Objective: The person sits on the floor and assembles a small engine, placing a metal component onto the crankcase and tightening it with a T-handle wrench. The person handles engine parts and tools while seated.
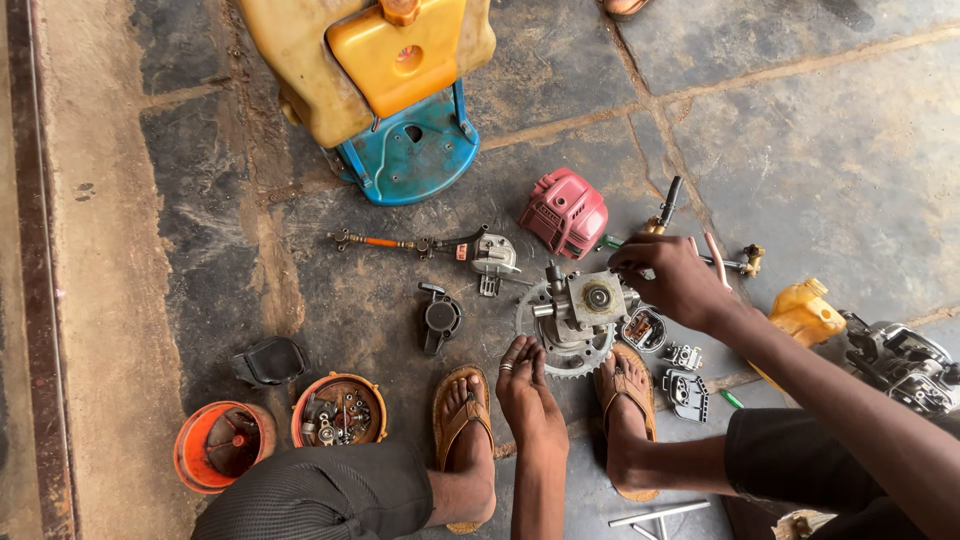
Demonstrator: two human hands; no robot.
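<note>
Seated low on a stone floor [800,130], sandalled feet either side of a stripped small-engine block [585,305] with its toothed flywheel [560,345] — the grey casting lying flat between the toes. Left hand [525,385] resting palm down, fingers loosely extended and holding nothing, fingertips touching the near rim of the flywheel. Right hand [668,278] curled over the far right corner of the block, fingertips pinched there; whether anything small is gripped cannot be told. Scattered around: a red engine cover [565,212] just beyond the block, a throttle lever with orange cable [440,245] to its left, a black air-filter part [438,318] near the left foot, and two orange cups [338,410] — one holding screws and small fittings — by the left knee. At the top of the view, a yellow tank [385,55] on a blue frame [415,155]. At far right, a small yellow fuel tank [805,312] beside another engine assembly [905,365].
</note>
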